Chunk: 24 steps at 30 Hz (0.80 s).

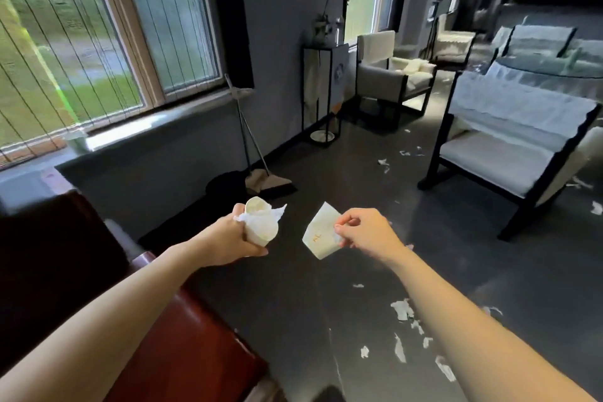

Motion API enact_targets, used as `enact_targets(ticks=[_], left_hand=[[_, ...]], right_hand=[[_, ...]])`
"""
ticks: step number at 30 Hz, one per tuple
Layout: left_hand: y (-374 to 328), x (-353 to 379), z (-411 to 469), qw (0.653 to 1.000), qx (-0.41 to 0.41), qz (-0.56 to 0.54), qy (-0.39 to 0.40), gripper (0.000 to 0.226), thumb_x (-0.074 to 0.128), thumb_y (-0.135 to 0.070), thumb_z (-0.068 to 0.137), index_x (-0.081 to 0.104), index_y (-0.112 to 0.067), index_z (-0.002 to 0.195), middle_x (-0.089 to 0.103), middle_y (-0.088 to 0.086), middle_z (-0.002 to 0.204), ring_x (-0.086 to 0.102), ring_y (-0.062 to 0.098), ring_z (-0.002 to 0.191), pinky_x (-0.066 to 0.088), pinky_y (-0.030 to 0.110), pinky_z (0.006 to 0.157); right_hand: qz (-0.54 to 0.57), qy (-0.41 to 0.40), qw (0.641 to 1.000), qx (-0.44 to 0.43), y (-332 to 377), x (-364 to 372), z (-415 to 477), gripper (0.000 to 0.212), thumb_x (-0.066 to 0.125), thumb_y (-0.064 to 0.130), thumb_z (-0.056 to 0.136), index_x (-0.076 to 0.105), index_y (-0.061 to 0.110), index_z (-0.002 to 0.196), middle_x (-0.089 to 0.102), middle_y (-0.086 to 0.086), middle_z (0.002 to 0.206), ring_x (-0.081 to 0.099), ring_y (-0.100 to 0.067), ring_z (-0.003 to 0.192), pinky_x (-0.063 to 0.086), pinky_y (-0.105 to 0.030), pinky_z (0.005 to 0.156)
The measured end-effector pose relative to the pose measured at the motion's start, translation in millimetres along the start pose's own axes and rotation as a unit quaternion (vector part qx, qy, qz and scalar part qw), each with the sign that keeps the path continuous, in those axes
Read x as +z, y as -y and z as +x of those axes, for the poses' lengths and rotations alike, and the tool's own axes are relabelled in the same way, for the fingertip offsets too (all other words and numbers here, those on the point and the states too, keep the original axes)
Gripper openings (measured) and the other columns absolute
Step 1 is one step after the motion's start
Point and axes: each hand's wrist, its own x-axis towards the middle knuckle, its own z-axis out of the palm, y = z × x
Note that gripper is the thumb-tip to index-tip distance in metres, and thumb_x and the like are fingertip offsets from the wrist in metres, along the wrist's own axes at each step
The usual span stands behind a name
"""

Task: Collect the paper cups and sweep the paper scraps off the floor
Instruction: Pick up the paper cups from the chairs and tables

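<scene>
Wrapping a tissue-stuffed paper cup [261,224], your left grip [233,240] is full, and your right grip [362,232] pinches a flattened cup [321,235]. Tuck the flat one inside the other to free a hand for the broom [270,181] by the wall [146,166]; paper scraps [403,308] litter the floor [293,287].

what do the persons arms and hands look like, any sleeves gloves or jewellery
Both arms are bare as far as the view shows. No sleeve appears on the left forearm or the right forearm. The left hand and the right hand wear no gloves, and no watch, bracelet or ring is visible on either.
</scene>
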Motion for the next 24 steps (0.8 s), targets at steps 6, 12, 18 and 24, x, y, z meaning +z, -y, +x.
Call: enact_targets(ticks=[6,12,18,24], left_hand=[[-37.2,6.0,104.3,0.996,-0.071,-0.034,-0.029,0.06,0.079,-0.049,0.063,0.039,-0.032,0.104,0.039,-0.02,0.097,0.052,0.003,0.084,0.038,0.012,0.059],[-1.9,-1.3,171.0,0.983,-0.172,-0.045,-0.038,0.055,0.077,-0.051,0.062,0.045,-0.031,0.103,0.04,-0.021,0.098,0.054,0.002,0.082,0.038,0.011,0.06],[55.5,-32.2,268.4,0.978,-0.197,-0.048,-0.054,0.043,0.072,-0.043,0.063,0.041,-0.038,0.093,0.042,-0.01,0.092,0.05,0.008,0.081,0.044,0.023,0.07],[109.4,-119.6,376.5,0.965,-0.234,0.021,-0.117,0.042,0.072,-0.04,0.07,0.042,-0.025,0.095,0.045,-0.006,0.1,0.04,0.012,0.101,0.042,0.029,0.088]], right_hand=[[-0.026,0.074,0.997,0.002,-21.9,-74.2,142.2,0.017,0.064,0.011,0.087,0.065,0.022,0.074,0.066,-0.002,0.073,0.062,-0.007,0.06,0.045,-0.014,0.051],[0.016,0.094,0.995,0.041,-31.1,-75.5,278.9,0.015,0.061,0.007,0.09,0.065,0.017,0.079,0.064,-0.007,0.081,0.06,-0.011,0.062,0.045,-0.02,0.053],[0.025,0.153,0.988,0.026,-7.1,-25.6,417.8,0.011,0.06,0.006,0.089,0.065,0.013,0.081,0.066,-0.006,0.082,0.063,-0.009,0.059,0.046,-0.017,0.05],[0.011,0.186,0.982,-0.023,74.4,28.6,580.2,0.013,0.06,0.006,0.089,0.062,0.014,0.079,0.065,-0.004,0.079,0.064,-0.01,0.058,0.047,-0.02,0.052]])
